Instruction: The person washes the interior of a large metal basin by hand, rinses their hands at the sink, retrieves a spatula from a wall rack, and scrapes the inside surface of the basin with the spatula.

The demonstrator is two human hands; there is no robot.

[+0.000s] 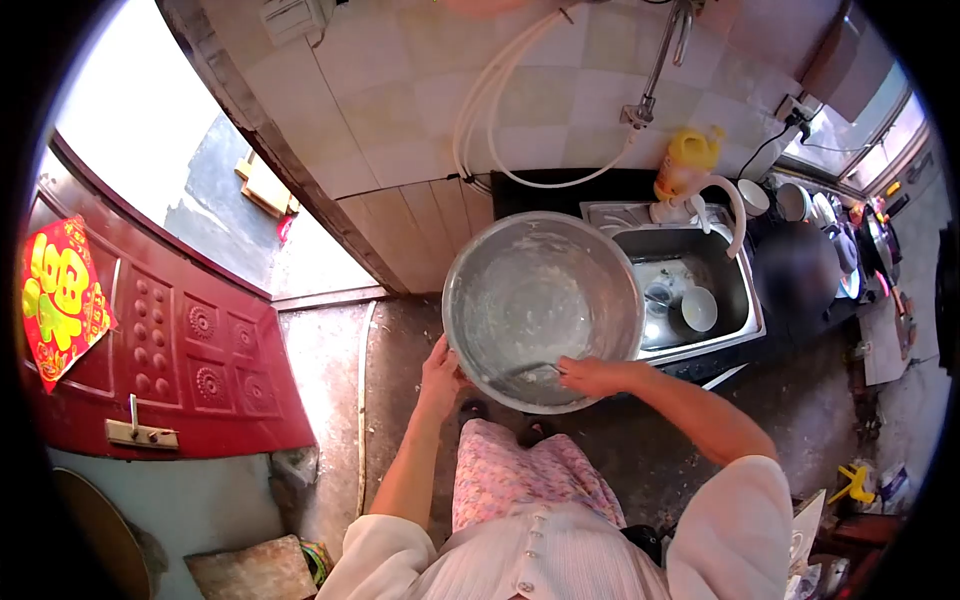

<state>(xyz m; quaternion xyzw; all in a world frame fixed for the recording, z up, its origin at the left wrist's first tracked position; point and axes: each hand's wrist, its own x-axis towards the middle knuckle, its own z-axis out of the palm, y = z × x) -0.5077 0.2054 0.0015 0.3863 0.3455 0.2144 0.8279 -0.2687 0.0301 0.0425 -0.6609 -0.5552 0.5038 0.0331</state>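
Note:
A large metal basin (pixel 540 290) sits in front of me, its inside smeared with a pale residue. My left hand (pixel 440 378) is closed on the basin's near left rim. Over the near right part of the basin is my right hand (pixel 590 377), fingers closed around a thin metal utensil (pixel 530 369) that points left, low inside the basin. Its exact kind is too small to make out. To the right of the basin, a white bowl (pixel 699 309) lies in the metal sink (pixel 752 318).
A yellow jug (pixel 690 158) and a white curved spout (pixel 736 215) stand behind the sink. Several bowls and utensils crowd the counter at the right. A red door (pixel 180 350) stands open at the left, beside a pale hose (pixel 363 410) on the floor.

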